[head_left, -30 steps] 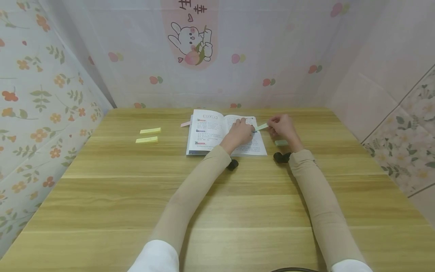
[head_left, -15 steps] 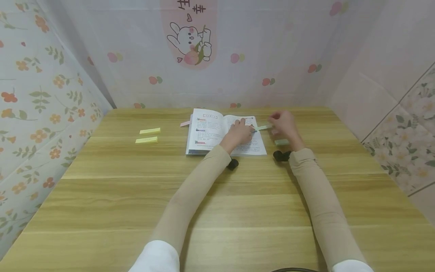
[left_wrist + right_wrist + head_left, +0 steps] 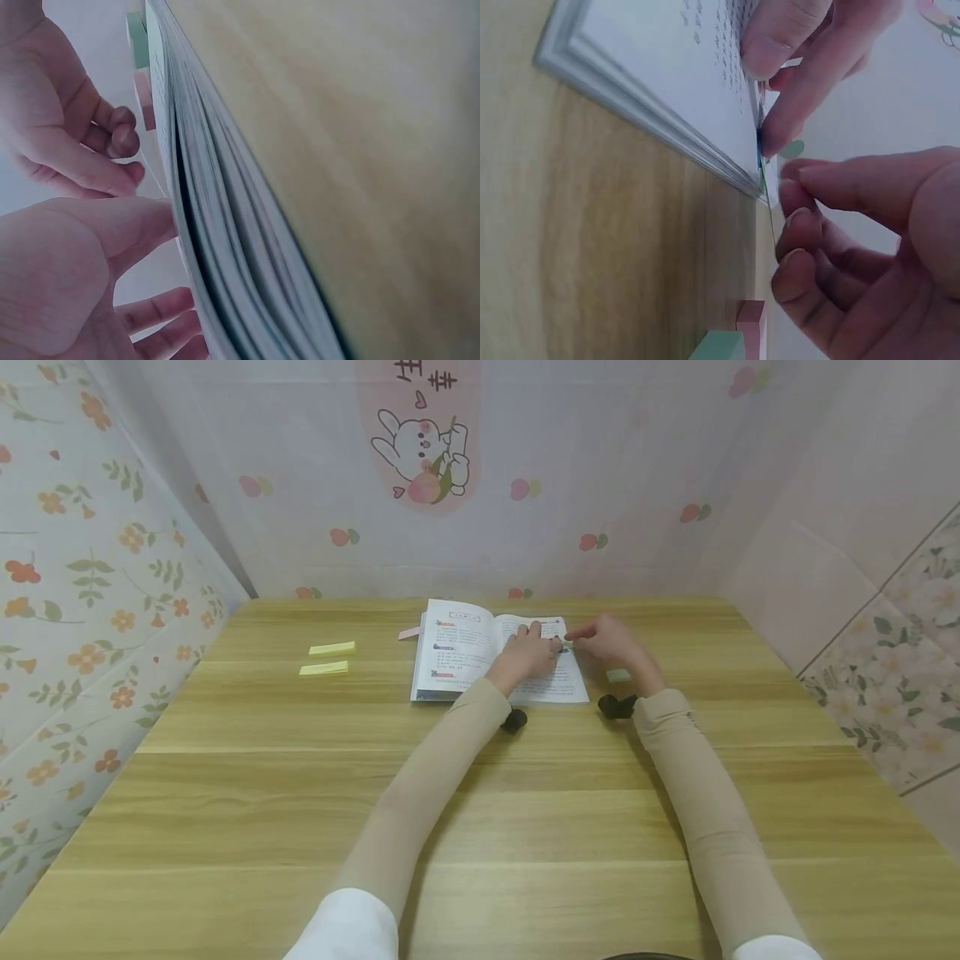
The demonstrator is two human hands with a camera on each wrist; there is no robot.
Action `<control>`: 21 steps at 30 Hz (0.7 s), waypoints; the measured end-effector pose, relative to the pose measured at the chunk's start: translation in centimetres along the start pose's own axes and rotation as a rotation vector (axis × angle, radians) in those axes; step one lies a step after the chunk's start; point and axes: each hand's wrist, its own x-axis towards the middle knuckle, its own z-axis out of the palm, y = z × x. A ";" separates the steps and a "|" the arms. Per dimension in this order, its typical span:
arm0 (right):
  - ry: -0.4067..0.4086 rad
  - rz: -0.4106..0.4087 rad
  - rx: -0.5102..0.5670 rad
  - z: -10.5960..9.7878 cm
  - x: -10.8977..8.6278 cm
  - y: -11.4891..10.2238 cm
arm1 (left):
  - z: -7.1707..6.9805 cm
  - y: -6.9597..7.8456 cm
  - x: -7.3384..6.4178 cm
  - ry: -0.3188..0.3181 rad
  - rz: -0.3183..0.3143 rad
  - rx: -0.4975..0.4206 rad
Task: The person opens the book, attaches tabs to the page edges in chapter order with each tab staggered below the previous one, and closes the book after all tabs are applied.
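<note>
An open printed book [image 3: 456, 652] lies toward the back of the table, its pages fanned at the edge. My left hand [image 3: 531, 653] rests on the right-hand page with the fingers spread and the thumb near the page's outer edge. A thin green sticky strip [image 3: 771, 214] sticks out past that edge, seen nearly edge-on in the right wrist view. My right hand [image 3: 611, 642] is just off the page with loosely bent fingers, its fingertips right at the strip. In the head view only a short bit of the strip shows between the hands.
A green sticky pad [image 3: 720, 346] and a pink one [image 3: 751, 322] stand right of the book. Two yellow sticky pads [image 3: 324, 668] lie to its left. A pink tab [image 3: 409, 632] pokes from the book's left side. A patterned curtain [image 3: 300, 485] hangs behind.
My right hand has let go of the strip's outer end, after rising slightly, and moved left to the page edge. My left hand has stayed on the page.
</note>
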 end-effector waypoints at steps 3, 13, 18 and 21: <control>-0.048 0.017 -0.021 0.2 -0.1 -0.1 | 0.1 0.0 0.1 -0.002 -0.003 0.014; -0.134 0.010 -0.100 0.2 0.0 -0.7 | 0.1 -0.1 0.1 -0.009 -0.015 0.002; -0.116 0.003 -0.147 0.4 -0.2 -1.2 | 0.0 -0.1 0.0 -0.015 -0.010 -0.003; -0.108 0.006 -0.174 0.6 -0.3 -1.4 | 0.0 -0.1 -0.1 -0.017 -0.001 0.003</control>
